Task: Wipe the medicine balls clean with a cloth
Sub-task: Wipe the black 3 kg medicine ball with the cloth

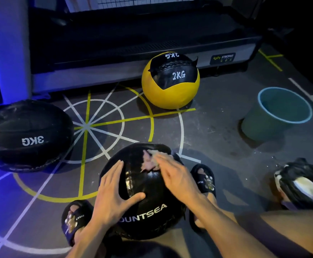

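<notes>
— Looking down between the knees: where is the ball being cleaned?

— A black medicine ball [144, 190] lettered "OUNTSEA" sits on the floor [217, 131] at the near centre, between two feet in black sandals, the left sandal [75, 218] and the right sandal [205, 179].

— And the hands?

— The left hand [114, 189] lies flat on the ball's left side, fingers straight and spread, thumb out to the right, grasping nothing. The right hand [172, 174] presses a pale cloth [149, 162] against the ball's far upper face. Its fingers look stretched over the cloth, but that hand is blurred, so I cannot tell whether any of them curl round it.

— Other balls?

— A black 3KG ball [29, 136] rests at the far left, well apart. A yellow and black 2KG ball [170, 81] stands farther off, just beside the low edge of a treadmill [152, 34].

— Anything else?

— A green bucket [275, 116] on the right, and nearer, at the right edge, a dark bundle [301, 185] with white patches; what it is, I cannot tell. White and yellow lines mark the floor.
</notes>
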The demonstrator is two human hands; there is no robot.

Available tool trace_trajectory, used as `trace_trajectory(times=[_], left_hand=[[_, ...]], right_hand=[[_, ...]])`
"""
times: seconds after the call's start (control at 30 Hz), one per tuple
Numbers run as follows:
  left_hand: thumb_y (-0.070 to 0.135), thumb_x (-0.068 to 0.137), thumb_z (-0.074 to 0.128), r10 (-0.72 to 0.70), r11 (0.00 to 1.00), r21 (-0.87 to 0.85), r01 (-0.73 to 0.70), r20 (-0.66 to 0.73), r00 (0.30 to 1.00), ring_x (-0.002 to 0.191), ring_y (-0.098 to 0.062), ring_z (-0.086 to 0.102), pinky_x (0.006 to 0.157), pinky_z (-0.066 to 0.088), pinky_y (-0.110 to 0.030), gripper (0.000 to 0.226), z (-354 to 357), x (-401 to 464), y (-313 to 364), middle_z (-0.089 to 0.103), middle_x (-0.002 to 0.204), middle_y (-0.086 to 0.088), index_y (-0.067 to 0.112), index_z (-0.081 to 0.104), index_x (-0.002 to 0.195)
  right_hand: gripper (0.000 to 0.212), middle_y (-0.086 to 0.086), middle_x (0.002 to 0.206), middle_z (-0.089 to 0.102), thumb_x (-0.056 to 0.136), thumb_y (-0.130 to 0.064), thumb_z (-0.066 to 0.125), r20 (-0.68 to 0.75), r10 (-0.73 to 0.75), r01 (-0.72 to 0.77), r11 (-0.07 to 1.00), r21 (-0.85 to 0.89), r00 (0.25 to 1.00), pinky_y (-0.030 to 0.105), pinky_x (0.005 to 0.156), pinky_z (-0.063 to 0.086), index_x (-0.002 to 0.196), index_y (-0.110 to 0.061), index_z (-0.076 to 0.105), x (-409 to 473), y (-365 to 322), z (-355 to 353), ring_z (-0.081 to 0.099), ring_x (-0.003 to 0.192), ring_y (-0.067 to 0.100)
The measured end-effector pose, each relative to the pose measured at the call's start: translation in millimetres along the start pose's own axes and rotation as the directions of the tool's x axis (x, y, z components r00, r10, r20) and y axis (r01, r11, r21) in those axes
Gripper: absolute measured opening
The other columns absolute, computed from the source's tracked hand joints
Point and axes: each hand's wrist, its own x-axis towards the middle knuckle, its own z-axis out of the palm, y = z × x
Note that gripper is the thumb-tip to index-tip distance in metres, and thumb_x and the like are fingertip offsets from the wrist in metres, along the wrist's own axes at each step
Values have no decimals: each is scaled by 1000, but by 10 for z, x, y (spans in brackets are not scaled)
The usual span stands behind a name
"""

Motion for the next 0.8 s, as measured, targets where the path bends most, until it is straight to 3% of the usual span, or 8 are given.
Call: trace_trajectory(times=[0.13,0.23,0.3,0.37,0.47,0.57,0.7,0.8], left_hand=[[96,63,59,-17,1000,-19,17,2,1000,148,2,12,120,19,-32,125,-41,42,2,17,160,27,32,20,162],[97,61,59,-27,999,-29,26,-19,999,147,1,15,119,21,-32,125,-53,28,-21,20,160,25,30,24,162],[95,61,61,-29,999,-24,29,-16,999,148,-1,18,119,23,-33,123,-61,10,-81,22,161,24,31,26,161],[94,60,64,-41,998,-54,41,6,999,148,1,17,117,22,-33,122,-93,-26,-139,21,161,26,35,24,160],[94,59,64,-70,991,-110,71,21,997,149,2,16,118,22,-33,123,-155,-17,-205,20,161,27,37,23,159],[94,59,63,-90,989,-118,92,22,996,150,-3,18,119,21,-35,123,-162,57,-207,22,160,24,36,22,160],[95,58,62,-97,988,-118,100,32,995,148,-3,19,119,21,-35,126,-181,107,-212,23,159,22,33,23,160],[89,57,70,-113,977,-176,123,68,991,146,-1,21,119,25,-38,123,-246,52,-311,24,158,23,39,23,159]], right_hand=[[22,-8,92,72,104,-16,53,-90,501,-485,861,151,861,21,65,43,117,-21,70,81,237,-36,68,79,9],[27,-14,111,72,100,-9,56,-76,239,-220,954,202,968,14,84,53,119,-23,70,57,-188,110,65,95,-11],[35,-4,137,64,101,-9,56,-20,10,-7,990,138,1000,19,113,39,134,-17,64,4,-332,220,55,128,-1],[39,-6,143,59,103,-11,53,16,-39,37,992,118,999,21,116,36,141,-19,58,10,-232,168,51,134,2],[32,-21,101,70,105,-16,52,-11,286,-280,945,171,958,17,77,57,129,-33,64,34,63,36,67,83,-8],[21,-9,78,69,106,-23,50,-97,514,-494,852,176,852,23,57,49,112,-28,70,78,121,79,61,62,0],[34,-8,132,66,103,-13,54,15,95,-96,976,194,995,15,107,43,133,-27,63,104,-430,287,62,117,-2],[41,-6,147,55,105,-16,51,24,-11,8,993,118,1000,12,115,29,144,-23,54,99,-365,271,50,136,5]])
